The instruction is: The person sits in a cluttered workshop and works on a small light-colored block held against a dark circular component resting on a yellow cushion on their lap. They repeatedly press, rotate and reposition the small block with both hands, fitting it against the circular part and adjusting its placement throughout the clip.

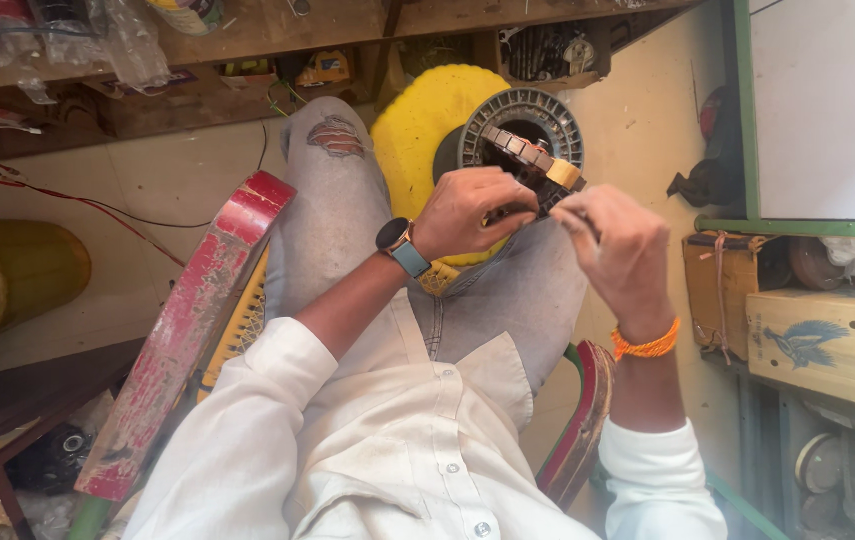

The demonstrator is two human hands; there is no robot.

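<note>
I sit on a chair and look down at my lap. My left hand (467, 212), with a watch on its wrist, grips a dark ring-shaped motor part (532, 165) with copper-coloured segments, held above my knees. My right hand (619, 245), an orange thread on its wrist, has its fingers pinched at the right side of that part, near a yellowish piece (563, 174). What the fingertips pinch is too small to tell. Behind the part lie a grey plastic spool (537, 115) and a yellow round disc (422, 130) on the floor.
Red worn chair arms (187, 330) flank me on both sides. A wooden shelf (197, 60) with clutter runs along the top. A yellow-green drum (7, 280) stands at the left. Cardboard boxes (817, 335) sit on a rack at the right, under a green-framed board (827, 110).
</note>
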